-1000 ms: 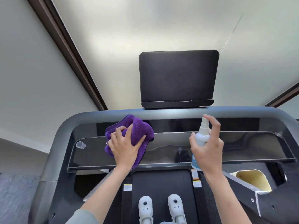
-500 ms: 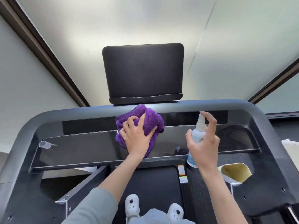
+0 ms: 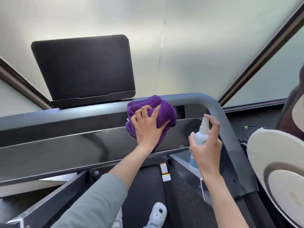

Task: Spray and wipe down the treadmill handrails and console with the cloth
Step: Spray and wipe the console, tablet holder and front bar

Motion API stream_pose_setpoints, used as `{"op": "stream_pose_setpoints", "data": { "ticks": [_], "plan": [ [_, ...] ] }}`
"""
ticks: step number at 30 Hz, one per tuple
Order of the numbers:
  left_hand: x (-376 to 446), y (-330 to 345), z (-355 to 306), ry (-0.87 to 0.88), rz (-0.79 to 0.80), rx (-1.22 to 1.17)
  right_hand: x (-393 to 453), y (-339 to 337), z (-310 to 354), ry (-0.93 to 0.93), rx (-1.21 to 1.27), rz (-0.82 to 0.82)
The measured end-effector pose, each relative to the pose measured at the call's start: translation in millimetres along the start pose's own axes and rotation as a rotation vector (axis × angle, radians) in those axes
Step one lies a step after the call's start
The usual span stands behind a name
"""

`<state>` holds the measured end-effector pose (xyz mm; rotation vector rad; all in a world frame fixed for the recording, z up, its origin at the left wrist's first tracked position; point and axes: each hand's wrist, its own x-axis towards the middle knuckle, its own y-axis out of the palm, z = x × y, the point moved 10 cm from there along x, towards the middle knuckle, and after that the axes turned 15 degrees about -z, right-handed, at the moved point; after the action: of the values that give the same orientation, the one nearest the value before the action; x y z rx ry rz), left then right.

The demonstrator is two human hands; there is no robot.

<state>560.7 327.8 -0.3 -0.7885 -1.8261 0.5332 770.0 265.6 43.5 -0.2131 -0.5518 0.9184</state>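
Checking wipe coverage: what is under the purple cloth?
The purple cloth lies on the glossy console panel and grey rail, pressed by the left hand. The surface beneath it is hidden.

Purple cloth [image 3: 164,111] bunched on glossy console [image 3: 82,145].
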Motion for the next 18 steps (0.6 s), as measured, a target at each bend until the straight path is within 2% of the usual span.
{"op": "stream_pose_setpoints", "data": {
  "ticks": [9,14,18],
  "plan": [
    [-13,47,-116,0.178,0.233,-0.143,20,-58,-27,0.073,0.000,-0.115],
    [-21,48,-133,0.425,0.343,-0.300,17,-75,-35,0.073,-0.026,-0.152],
    [-22,47,-130,0.392,0.386,-0.324,11,-83,-40,0.080,-0.128,-0.214]
  ]
}}
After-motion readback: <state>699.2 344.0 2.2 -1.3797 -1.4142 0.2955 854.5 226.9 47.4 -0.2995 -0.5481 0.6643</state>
